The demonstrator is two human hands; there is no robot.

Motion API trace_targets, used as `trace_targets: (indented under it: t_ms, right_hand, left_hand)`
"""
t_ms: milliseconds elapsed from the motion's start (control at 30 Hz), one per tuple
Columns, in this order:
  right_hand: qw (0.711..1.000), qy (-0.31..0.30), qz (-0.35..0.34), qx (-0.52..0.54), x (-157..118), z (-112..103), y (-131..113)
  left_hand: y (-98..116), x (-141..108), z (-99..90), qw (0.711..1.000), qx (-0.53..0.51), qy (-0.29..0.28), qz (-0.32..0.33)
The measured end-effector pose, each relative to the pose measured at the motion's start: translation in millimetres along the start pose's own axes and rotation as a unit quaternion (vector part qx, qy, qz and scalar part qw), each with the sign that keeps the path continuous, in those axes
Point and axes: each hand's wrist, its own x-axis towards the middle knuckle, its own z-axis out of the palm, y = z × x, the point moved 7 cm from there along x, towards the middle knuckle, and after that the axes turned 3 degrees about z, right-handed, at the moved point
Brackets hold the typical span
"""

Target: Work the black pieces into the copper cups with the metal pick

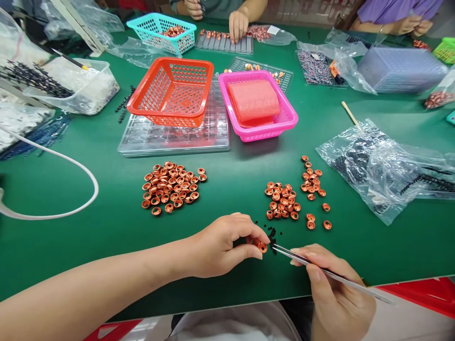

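In the head view, my left hand (231,244) is closed on a copper-coloured ring-shaped part (262,246), pinched between thumb and fingers just above the green table (234,184). My right hand (336,289) is closed around metal tweezers (320,268), whose tips point at a small cluster of black bits (272,234) right beside the part I hold.

Beyond my left hand and off to its left lies a large pile of copper-coloured parts (172,184). A smaller pile (282,201) sits beyond the black bits, and a loose scatter (313,182) lies to its right. Farther back, an orange-red basket (170,94) rests on clear plastic trays (174,137), and a pink basket (258,106) beside it holds folded pink wrap (253,100). To my right is a clear plastic bag (377,166) with dark contents. Across the table, a person's hand (238,24) reaches to a grey tray (224,43).
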Motion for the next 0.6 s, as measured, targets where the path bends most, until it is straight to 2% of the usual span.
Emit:
trace_targets:
  t_ms: [100, 200, 300, 400, 500, 600]
  right_hand:
    - [1.0, 0.001, 0.007, -0.011, -1, 0, -1]
    - [1.0, 0.004, 0.014, -0.026, -2, 0, -1]
    - [0.999, -0.007, 0.012, -0.034, -3, 0, 0]
    - [0.999, -0.025, 0.007, -0.04, -3, 0, 1]
    - [0.998, -0.046, 0.005, -0.048, -2, 2, 2]
    - [0.997, -0.054, 0.003, -0.049, 0, 3, 2]
  left_hand:
    - [3, -1, -3.0, 1.0, 0.025, -0.005, -0.006]
    - [6, -3, -12.5, 0.993, 0.104, -0.026, -0.046]
    - [7, -10, -27.3, 0.967, 0.219, -0.069, -0.106]
    - [4, -20, -44.3, 0.927, 0.331, -0.102, -0.146]
    - [6, -26, -59.3, 0.902, 0.404, -0.062, -0.14]
    - [12, -20, -59.4, 0.91, 0.4, -0.001, -0.107]
